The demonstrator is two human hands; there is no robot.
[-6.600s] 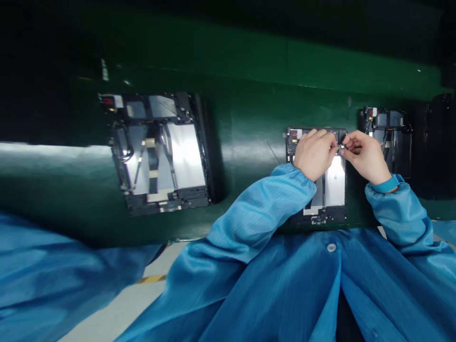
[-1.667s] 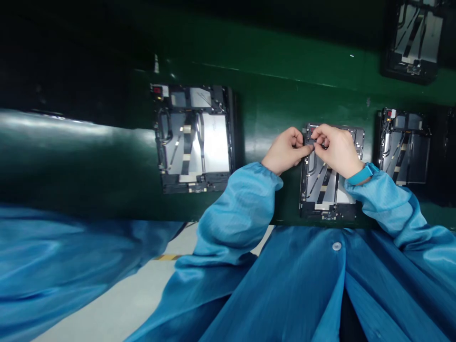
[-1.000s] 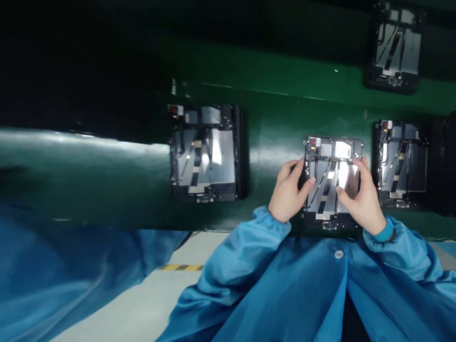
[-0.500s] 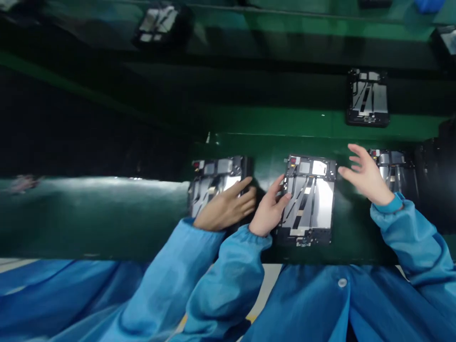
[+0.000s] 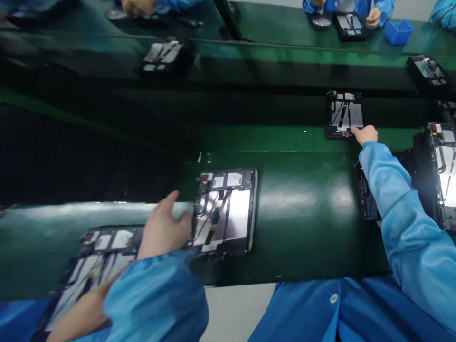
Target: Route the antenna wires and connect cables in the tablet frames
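An opened tablet with bare silver battery plates and dark ribbon cables lies on the green bench. At its left edge is my left hand, blurred, thumb and forefinger apart; contact with the edge is hard to tell. Farther off, my right hand pinches the lower right corner of another opened tablet on the green strip behind the bench. A co-worker's bare forearm lies beside a third opened tablet at lower left, partly behind my left hand and sleeve.
More opened tablets stand at the right, some half hidden by my right sleeve. Across the line, a co-worker's hand is beside a tablet and a blue bin. A raised ledge runs along the back.
The tablet by my left hand has slid left along the bench. My right hand has reached forward and taken the far tablet's corner. The co-worker's tablet has moved to lower left.
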